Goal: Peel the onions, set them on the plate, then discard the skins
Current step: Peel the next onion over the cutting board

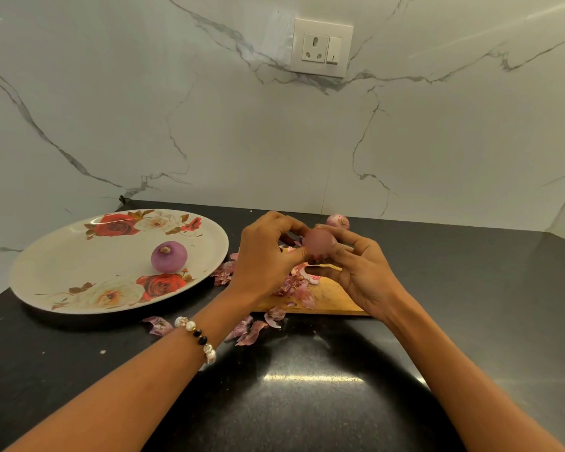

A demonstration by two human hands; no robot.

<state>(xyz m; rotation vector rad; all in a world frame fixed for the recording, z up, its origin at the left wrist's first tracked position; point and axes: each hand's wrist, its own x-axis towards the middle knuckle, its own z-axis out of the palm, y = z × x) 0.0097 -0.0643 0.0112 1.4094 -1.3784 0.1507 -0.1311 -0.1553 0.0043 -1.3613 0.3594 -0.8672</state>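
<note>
On the black counter (437, 321), both the left hand (265, 256) and right hand (359, 272) grip the half-peeled onion (318, 243); once bare, it likely goes to the plate (79, 256) at nine o'clock.

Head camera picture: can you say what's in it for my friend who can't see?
Two hands, left hand and right hand, hold a blurred pink onion above a wooden cutting board littered with purple onion skins. One peeled purple onion sits on a floral white plate to the left.
</note>
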